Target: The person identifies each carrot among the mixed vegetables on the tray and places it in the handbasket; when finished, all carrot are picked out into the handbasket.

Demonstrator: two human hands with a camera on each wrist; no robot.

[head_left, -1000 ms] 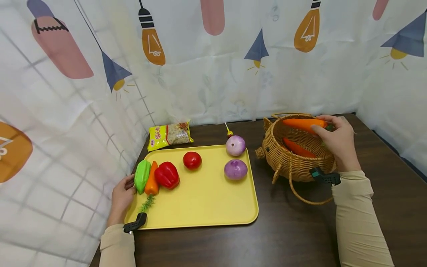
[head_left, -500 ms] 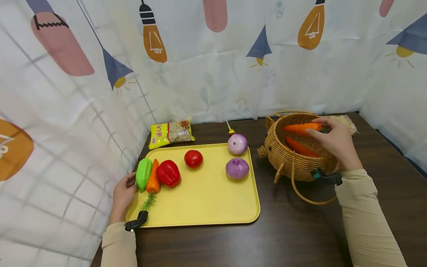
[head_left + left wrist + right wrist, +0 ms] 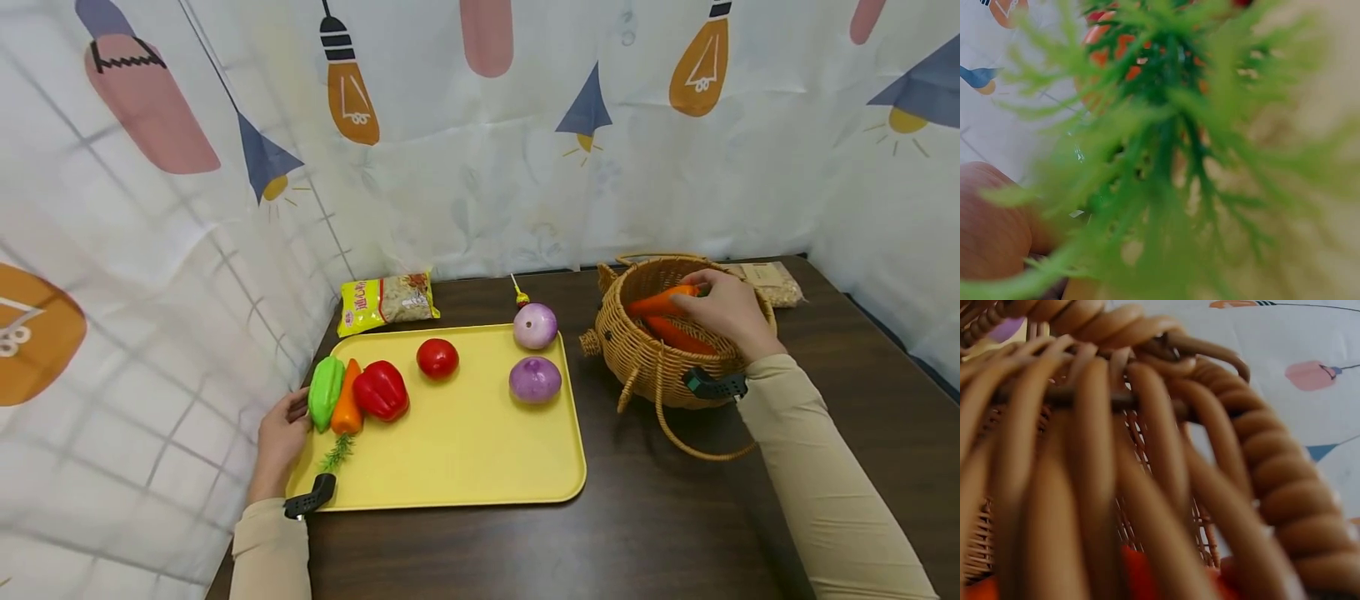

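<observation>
In the head view, my right hand (image 3: 731, 310) reaches over the rim of a pig-shaped wicker basket (image 3: 637, 379) and pinches an orange carrot (image 3: 658, 302) near its green top. Below that lies a second, red-orange carrot-shaped piece (image 3: 678, 336) inside. My left hand (image 3: 281, 433) rests at the left edge of a yellow tray (image 3: 465, 458), its fingertips beside a green star fruit (image 3: 326, 392). Whether they touch the fruit or only the tray, I cannot tell. Blurred carrot leaves (image 3: 1166, 144) fill most of the left wrist view. Basket weave (image 3: 1097, 462) hides my right fingers in the right wrist view.
On the tray lie another orange carrot (image 3: 347, 404), a red bell pepper (image 3: 382, 392), a tomato (image 3: 437, 358) and two purple onions (image 3: 535, 381). Behind it are a yellow snack bag (image 3: 386, 302) and a small yellow-tipped stick (image 3: 521, 293). A second bag (image 3: 772, 283) lies behind the basket.
My right hand has shifted left, deeper over the basket, and the orange carrot has moved left and tilted with it. My left hand stays at the tray's edge.
</observation>
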